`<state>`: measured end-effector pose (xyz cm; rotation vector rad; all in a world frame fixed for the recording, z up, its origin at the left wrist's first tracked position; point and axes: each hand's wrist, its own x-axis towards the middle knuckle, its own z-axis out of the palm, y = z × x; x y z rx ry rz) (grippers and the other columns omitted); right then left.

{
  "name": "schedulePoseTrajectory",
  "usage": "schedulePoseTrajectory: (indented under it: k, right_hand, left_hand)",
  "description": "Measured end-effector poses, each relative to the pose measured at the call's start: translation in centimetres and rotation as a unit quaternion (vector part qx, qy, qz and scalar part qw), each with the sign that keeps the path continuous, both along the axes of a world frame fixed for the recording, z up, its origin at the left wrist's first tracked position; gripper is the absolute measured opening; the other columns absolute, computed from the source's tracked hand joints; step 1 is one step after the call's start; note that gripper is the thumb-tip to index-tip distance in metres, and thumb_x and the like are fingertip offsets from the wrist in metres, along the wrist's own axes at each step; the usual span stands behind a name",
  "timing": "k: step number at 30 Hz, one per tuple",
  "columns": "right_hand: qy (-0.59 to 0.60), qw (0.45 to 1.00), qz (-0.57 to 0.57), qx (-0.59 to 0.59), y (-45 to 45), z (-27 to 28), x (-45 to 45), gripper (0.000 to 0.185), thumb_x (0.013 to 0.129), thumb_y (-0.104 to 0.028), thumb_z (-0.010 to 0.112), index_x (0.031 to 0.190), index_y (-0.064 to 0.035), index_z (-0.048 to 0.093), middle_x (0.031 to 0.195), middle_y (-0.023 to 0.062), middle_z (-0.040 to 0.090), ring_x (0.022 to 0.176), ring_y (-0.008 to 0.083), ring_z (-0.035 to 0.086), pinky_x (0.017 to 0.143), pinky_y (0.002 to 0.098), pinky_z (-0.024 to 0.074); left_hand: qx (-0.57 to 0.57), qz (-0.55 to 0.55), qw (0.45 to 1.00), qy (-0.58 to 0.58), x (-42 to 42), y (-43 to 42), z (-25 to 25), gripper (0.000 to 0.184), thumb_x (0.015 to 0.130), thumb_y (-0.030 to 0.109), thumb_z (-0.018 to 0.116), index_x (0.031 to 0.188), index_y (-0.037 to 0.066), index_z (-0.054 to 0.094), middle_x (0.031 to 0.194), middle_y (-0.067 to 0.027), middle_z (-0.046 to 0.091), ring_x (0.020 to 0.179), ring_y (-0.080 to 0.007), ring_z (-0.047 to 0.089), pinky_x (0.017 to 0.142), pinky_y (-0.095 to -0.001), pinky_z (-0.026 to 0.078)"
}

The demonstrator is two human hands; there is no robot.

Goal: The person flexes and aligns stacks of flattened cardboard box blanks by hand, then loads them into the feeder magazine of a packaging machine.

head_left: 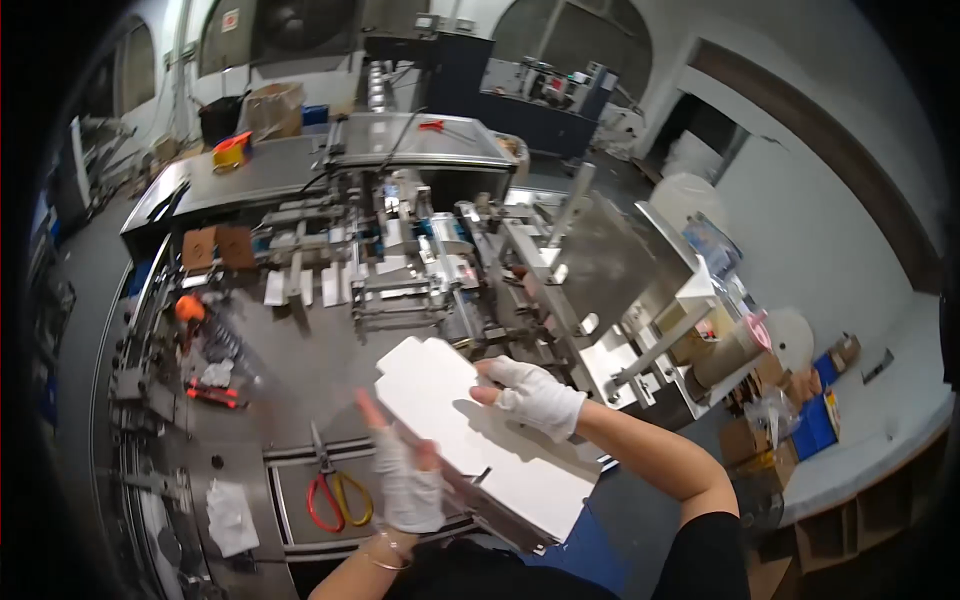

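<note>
A stack of white die-cut card blanks (440, 400) is tilted in front of my body, over the near edge of the metal table. My right hand (535, 397), in a white glove with bare fingertips, grips the stack's right edge, with its thumb on the top sheet. Along the stack's left side is my left hand (410, 485), gloved the same way and smeared by motion. Its fingertips are at the stack's edge, but the blur hides whether they grip it. Scissors (338, 495) with one red and one yellow handle lie left of my left hand.
A machine with rails and rollers (420, 260) spans the table's far side. A metal guard plate (605, 265) rises at the right. A crumpled white cloth (232, 517), an orange-capped bottle (190, 308) and a cardboard piece (218, 247) are at the left.
</note>
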<state>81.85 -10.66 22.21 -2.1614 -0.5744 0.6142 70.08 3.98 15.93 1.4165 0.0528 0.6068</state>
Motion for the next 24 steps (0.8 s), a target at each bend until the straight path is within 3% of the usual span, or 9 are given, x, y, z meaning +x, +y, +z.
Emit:
schedulePoseTrajectory:
  k: [3, 7, 13, 17, 19, 20, 22, 24]
  right_hand:
    - [0.084, 0.993, -0.041, 0.079, 0.4, -0.5, -0.3, 0.045, 0.082, -0.03, 0.065, 0.111, 0.0022, 0.053, 0.094, 0.0087, 0.059, 0.087, 0.0144, 0.053, 0.075, 0.0279, 0.0442]
    - [0.142, 0.982, -0.073, 0.098, 0.3, 0.1, -0.2, 0.041, 0.083, -0.026, 0.064, 0.112, 0.0011, 0.053, 0.095, 0.0066, 0.058, 0.087, 0.0128, 0.053, 0.075, 0.0271, 0.0437]
    - [0.052, 0.989, -0.043, 0.13, 0.6, 2.5, -1.0, 0.044, 0.081, -0.018, 0.066, 0.118, -0.0009, 0.049, 0.1, 0.0079, 0.057, 0.087, 0.0128, 0.053, 0.075, 0.0273, 0.0443]
    - [0.112, 0.965, -0.087, 0.219, 0.9, 2.6, -1.4, 0.059, 0.078, -0.008, 0.068, 0.128, -0.0057, 0.037, 0.11, 0.0085, 0.053, 0.088, 0.0128, 0.054, 0.074, 0.026, 0.0466]
    - [0.209, 0.943, -0.077, 0.245, 0.8, 3.3, -2.1, 0.056, 0.078, -0.011, 0.069, 0.126, -0.0052, 0.041, 0.103, 0.007, 0.055, 0.083, 0.0139, 0.056, 0.069, 0.0275, 0.0495]
    - [0.261, 0.926, -0.086, 0.259, 0.6, 4.0, -2.3, 0.056, 0.077, -0.013, 0.07, 0.125, -0.005, 0.043, 0.1, 0.0066, 0.056, 0.081, 0.0141, 0.057, 0.068, 0.0278, 0.0501]
    - [0.241, 0.936, -0.116, 0.23, -0.6, 8.2, -4.3, 0.056, 0.075, -0.019, 0.072, 0.122, -0.003, 0.045, 0.098, 0.0076, 0.058, 0.084, 0.0152, 0.058, 0.069, 0.0302, 0.0511]
    - [0.104, 0.928, -0.075, 0.351, -2.1, 10.4, -5.6, 0.058, 0.075, -0.022, 0.072, 0.12, 0.0008, 0.045, 0.104, 0.0126, 0.058, 0.09, 0.0211, 0.06, 0.077, 0.0349, 0.0515]
  left_hand:
    - [0.044, 0.005, 0.999, 0.029, 0.3, -1.5, -2.8, 0.096, 0.083, 0.037, 0.056, 0.139, -0.003, -0.011, 0.145, -0.0275, -0.004, 0.135, -0.0381, 0.0, 0.109, -0.0408, 0.004]
    - [0.145, 0.058, 0.988, 0.022, 0.9, -1.5, -3.9, 0.099, 0.08, 0.034, 0.059, 0.138, -0.004, -0.012, 0.144, -0.0292, -0.006, 0.135, -0.0405, -0.001, 0.109, -0.0444, 0.003]
    - [0.074, 0.053, 0.996, 0.014, 0.8, -1.8, -3.6, 0.102, 0.079, 0.039, 0.06, 0.138, -0.004, -0.012, 0.144, -0.0294, -0.004, 0.135, -0.0403, -0.001, 0.108, -0.0482, 0.002]
    - [0.171, 0.046, 0.982, 0.066, 0.2, -1.9, -3.3, 0.103, 0.079, 0.041, 0.06, 0.138, -0.004, -0.012, 0.145, -0.0287, -0.004, 0.135, -0.0405, 0.0, 0.108, -0.0487, 0.001]
    - [0.217, 0.035, 0.973, 0.074, -0.1, -1.9, -2.4, 0.102, 0.079, 0.042, 0.059, 0.138, -0.003, -0.011, 0.145, -0.0286, -0.004, 0.135, -0.0406, 0.0, 0.107, -0.0485, 0.001]
    - [0.227, 0.032, 0.972, 0.046, -0.4, -1.9, -1.5, 0.104, 0.078, 0.04, 0.061, 0.138, -0.003, -0.012, 0.145, -0.0285, -0.005, 0.135, -0.0405, 0.0, 0.107, -0.0484, 0.002]
    - [0.245, 0.029, 0.969, -0.013, -0.9, -1.5, 1.6, 0.107, 0.077, 0.037, 0.065, 0.138, -0.001, -0.015, 0.145, -0.0282, -0.007, 0.135, -0.0402, 0.0, 0.108, -0.0481, 0.004]
    - [0.11, -0.022, 0.976, -0.188, -0.7, -1.3, 6.9, 0.115, 0.073, 0.028, 0.072, 0.137, 0.003, -0.02, 0.144, -0.0282, -0.012, 0.135, -0.0389, 0.0, 0.107, -0.0487, 0.008]
